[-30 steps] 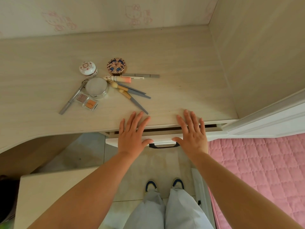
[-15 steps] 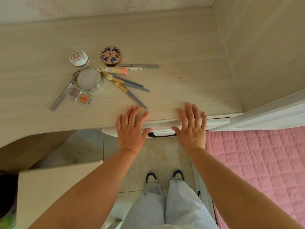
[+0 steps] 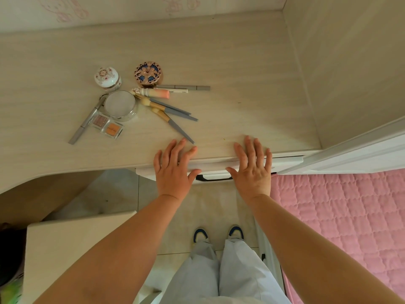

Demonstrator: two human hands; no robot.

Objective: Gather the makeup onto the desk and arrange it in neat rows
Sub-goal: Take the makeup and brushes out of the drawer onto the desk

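Head view, left hand (image 3: 173,170) and right hand (image 3: 252,170) flat, fingers spread, drawer (image 3: 285,162) now pushed shut.

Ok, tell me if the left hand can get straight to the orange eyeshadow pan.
Probably yes: the left hand is open at the desk edge, and bare desk lies between it and the orange eyeshadow pan.

The left hand (image 3: 174,170) and right hand (image 3: 252,170) cover parts of the white drawer front (image 3: 214,166), and both palms are unseen; whether they touch it cannot be told. Print on the white pen (image 3: 178,91) is too small to read, and the brush heads (image 3: 145,102) tuck partly under the peach tube (image 3: 156,93) and glass jar (image 3: 120,105). Pink wall drawings (image 3: 68,9) are cut by the top edge, the pink quilt (image 3: 339,216) by the right.
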